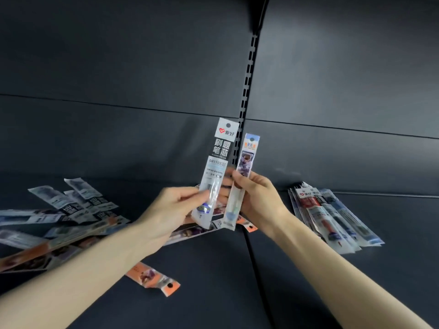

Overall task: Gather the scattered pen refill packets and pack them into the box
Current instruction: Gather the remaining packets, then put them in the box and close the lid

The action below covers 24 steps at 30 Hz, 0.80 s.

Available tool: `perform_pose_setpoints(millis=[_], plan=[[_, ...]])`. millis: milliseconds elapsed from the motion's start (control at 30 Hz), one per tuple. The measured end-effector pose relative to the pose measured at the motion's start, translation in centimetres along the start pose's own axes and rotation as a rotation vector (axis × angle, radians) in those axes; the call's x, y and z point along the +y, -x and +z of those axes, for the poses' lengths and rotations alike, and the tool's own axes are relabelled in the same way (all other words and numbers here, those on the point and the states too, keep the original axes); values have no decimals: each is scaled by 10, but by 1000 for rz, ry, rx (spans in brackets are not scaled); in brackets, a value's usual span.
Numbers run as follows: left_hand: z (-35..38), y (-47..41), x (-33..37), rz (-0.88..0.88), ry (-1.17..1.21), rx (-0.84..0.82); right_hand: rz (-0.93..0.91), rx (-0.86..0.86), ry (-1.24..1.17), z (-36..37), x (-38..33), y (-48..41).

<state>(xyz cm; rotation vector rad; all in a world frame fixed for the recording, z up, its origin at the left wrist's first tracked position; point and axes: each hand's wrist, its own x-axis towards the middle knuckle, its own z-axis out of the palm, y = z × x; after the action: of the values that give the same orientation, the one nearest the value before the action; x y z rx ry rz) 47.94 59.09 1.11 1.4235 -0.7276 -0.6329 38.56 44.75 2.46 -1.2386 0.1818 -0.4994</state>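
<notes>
Left hand (pixel 166 210) pinches a black-and-white packet (pixel 217 162), right hand (pixel 259 200) a narrower packet (pixel 247 157), both upright above the shelf (pixel 237 281). They look light, slick and floppy, so they are probably best pinched flat across the refill-stiffened middle.

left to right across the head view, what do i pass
scattered packets → left hand → black-and-white packet → blue-topped packet → right hand → stacked packets

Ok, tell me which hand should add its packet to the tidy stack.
Right, probably. The right hand holds a slim packet and is nearer the stack; the left hand, gripping the wide packet, would have to cross over.
</notes>
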Motion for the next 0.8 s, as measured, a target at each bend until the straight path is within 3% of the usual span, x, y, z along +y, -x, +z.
perform_pose_setpoints(millis=[133, 267, 333, 500, 633, 800], plan=[[-3, -11, -5, -54, 116, 121, -21, 122, -70, -10, -5, -12], [12, -9, -8, -84, 139, -16, 162, -45, -48, -6, 5, -12], [20, -7, -9, -72, 69, -61, 168, -71, -15, -6, 7, -11], [6, -23, 1, -52, -219, -90, 102, 12, -59, -17, 1, -16], [-19, -57, 9, 89, -527, -30, 43, 91, 10, -23, -1, -25], [-25, -109, -7, 265, -977, -177, 8, 154, 156, -41, 2, -31]])
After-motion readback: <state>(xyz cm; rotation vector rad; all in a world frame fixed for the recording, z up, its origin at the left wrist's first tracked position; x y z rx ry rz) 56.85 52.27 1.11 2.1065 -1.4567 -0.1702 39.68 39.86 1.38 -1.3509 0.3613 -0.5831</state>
